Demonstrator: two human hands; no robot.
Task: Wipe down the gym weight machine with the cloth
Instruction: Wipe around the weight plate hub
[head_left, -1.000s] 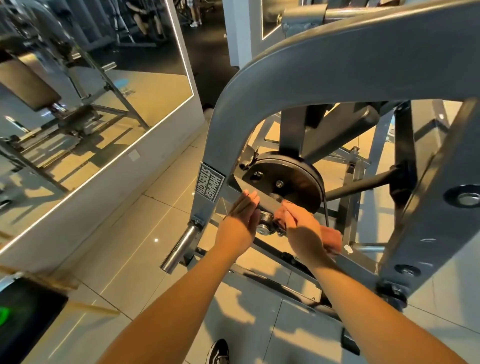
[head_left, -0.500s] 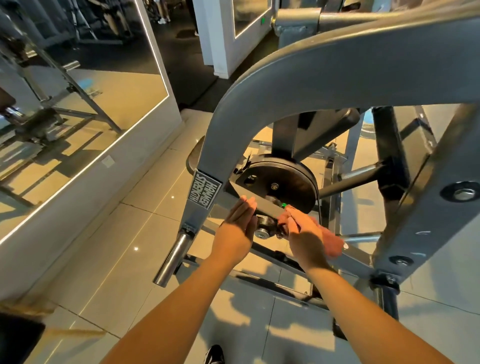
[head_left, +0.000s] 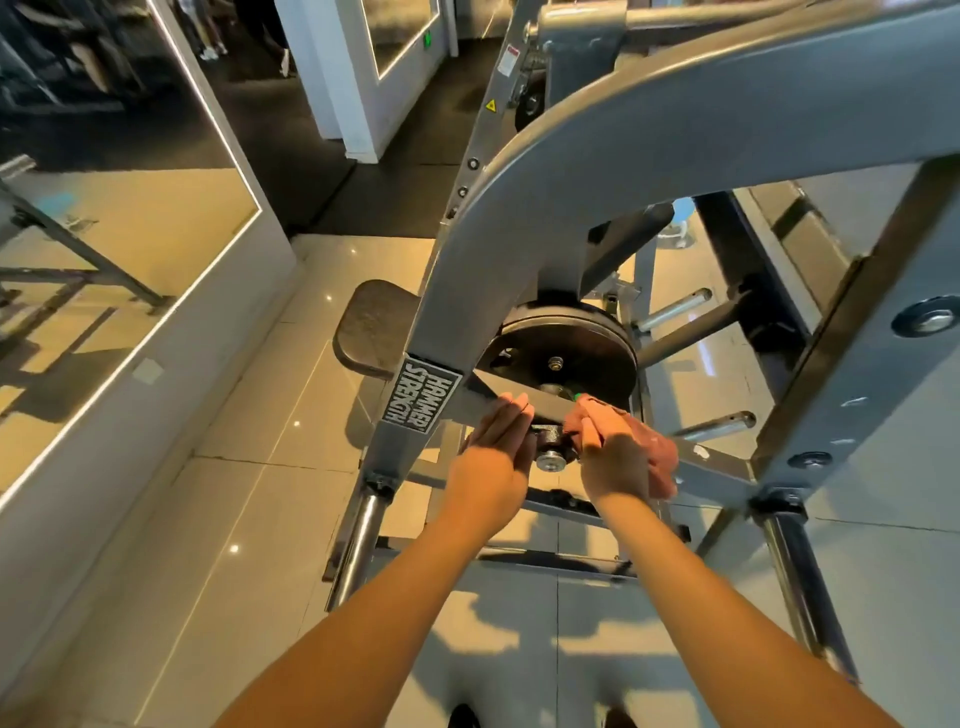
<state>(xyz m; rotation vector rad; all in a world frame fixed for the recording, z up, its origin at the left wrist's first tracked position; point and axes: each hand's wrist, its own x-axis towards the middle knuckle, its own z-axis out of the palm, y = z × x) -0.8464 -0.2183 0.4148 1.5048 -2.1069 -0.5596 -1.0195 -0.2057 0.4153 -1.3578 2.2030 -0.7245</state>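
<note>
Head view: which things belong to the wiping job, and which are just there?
Job: cloth, right hand on it, left hand, grey machine frame, weight plate.
Just there: wall mirror, white pillar, floor tiles.

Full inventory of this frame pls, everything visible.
frame: 1, grey, arches across view
plate: 1, black, under the arch
label: 1, black and white, on frame's left leg
pad: 1, dark, left of frame
pegs: 2, chrome, right of plate
cloth: 1, reddish, on frame below plate
mirror: 1, left wall
floor: light tiles
left hand: 1, flat on frame, right of label
right hand: 1, holds cloth against frame
</note>
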